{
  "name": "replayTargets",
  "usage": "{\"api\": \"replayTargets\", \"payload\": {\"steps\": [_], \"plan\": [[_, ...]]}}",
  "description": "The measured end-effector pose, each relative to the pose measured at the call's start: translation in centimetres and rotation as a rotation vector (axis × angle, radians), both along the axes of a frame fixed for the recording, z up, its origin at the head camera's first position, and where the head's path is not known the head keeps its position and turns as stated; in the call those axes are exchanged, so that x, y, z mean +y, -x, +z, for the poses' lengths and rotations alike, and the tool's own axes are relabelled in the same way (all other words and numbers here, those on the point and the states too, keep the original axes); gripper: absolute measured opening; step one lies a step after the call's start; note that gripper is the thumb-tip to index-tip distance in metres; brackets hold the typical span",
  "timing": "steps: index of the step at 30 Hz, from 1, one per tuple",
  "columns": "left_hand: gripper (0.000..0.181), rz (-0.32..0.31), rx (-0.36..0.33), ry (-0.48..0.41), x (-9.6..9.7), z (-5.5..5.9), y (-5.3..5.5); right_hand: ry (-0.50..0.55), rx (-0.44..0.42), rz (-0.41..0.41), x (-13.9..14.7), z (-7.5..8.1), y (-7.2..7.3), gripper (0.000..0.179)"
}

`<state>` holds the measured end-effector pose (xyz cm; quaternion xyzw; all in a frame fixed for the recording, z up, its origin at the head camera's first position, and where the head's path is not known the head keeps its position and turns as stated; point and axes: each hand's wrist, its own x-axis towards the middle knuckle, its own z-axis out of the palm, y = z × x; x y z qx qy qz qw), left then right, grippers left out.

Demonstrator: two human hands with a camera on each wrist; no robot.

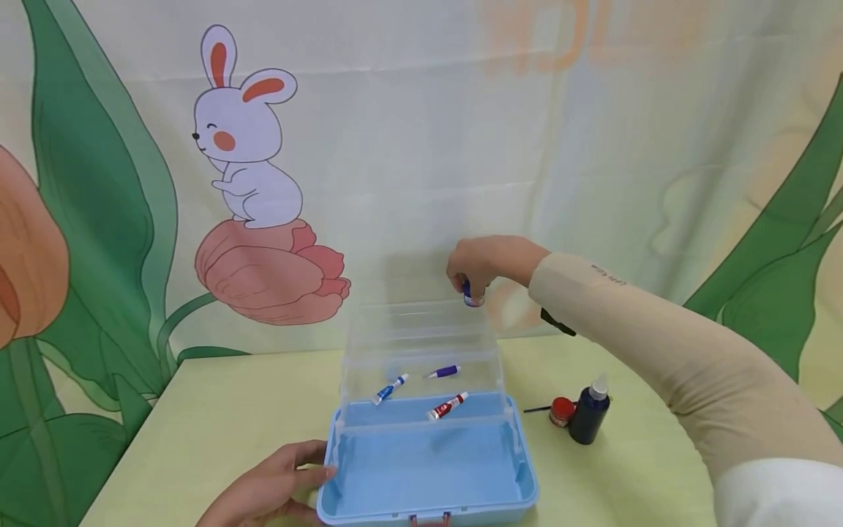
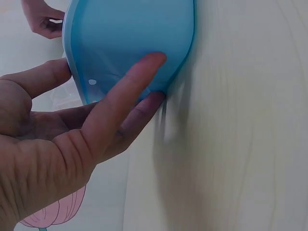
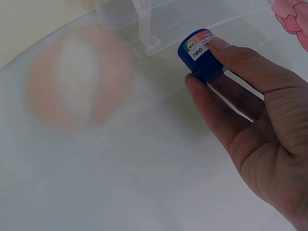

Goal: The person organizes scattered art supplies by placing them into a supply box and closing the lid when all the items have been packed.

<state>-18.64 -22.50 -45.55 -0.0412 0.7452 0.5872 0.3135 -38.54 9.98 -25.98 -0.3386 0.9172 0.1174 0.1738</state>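
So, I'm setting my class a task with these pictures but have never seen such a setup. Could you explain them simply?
There is no machine, only a person working bare-handed. The wide picture comes from a camera worn on the head; the two smaller ones come from cameras on the left and right wrists.

On the table sits an open blue box with a clear lid. To its right are a red jar, a dark bottle and a thin stick. A blue tube, red tube and purple item show in or behind the lid; I can't tell which.

The left hand touches the box's side; the right hand holds a small blue jar near the lid.
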Motion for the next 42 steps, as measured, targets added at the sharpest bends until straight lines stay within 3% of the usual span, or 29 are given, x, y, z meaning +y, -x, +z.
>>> {"api": "replayTargets", "payload": {"steps": [7, 16, 24, 30, 36, 42], "plan": [[0.068, -0.011, 0.051, -0.010, -0.2, -0.2, 0.7, 0.019, 0.000, -0.024, -0.4, 0.3, -0.1, 0.020], [0.071, -0.013, 0.051, -0.025, -0.2, -0.4, 0.5, 0.012, 0.032, -0.048, -0.3, -0.1, -0.6, 0.023], [0.071, 0.013, 0.031, -0.020, 0.0, -0.4, 0.7, -0.023, 0.073, -0.074, 2.5, -0.7, -1.3, 0.020], [0.069, 0.028, 0.018, -0.025, 0.4, -0.3, 0.6, -0.078, 0.020, -0.125, 5.6, -3.6, -3.4, 0.011], [0.058, 0.064, 0.005, -0.080, 0.4, -0.2, 0.3, -0.193, 0.005, -0.061, 6.7, -8.0, -6.7, 0.007], [0.054, 0.040, 0.033, -0.073, 0.8, -0.1, 0.2, -0.114, 0.018, -0.167, 8.2, -11.7, -10.7, 0.028]]}}
